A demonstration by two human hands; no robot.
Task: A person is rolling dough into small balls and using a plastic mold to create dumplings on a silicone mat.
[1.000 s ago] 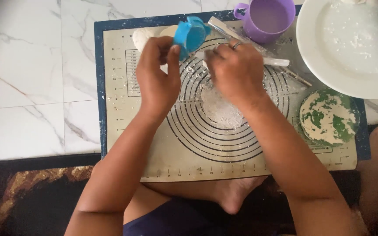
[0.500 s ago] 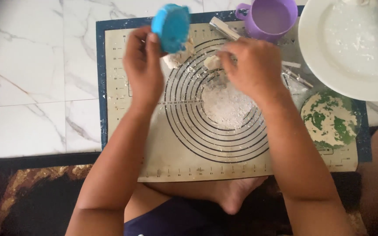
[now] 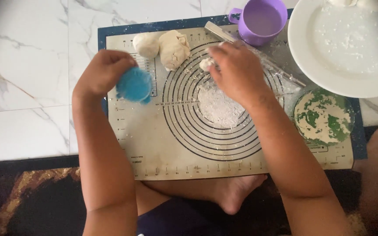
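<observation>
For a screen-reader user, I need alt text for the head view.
Left hand holds a round blue cutter over a baking mat; right hand pinches a small dough piece. Beyond lie dough lumps and a purple mug.

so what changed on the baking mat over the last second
The left hand carried the round blue plastic cutter from the mat's top edge down toward its left side, keeping hold of it. The right hand stayed near the mat's top, now pinching a small pale dough piece. The purple plastic mug, white plate and green flour bowl kept their places on the mat.
</observation>
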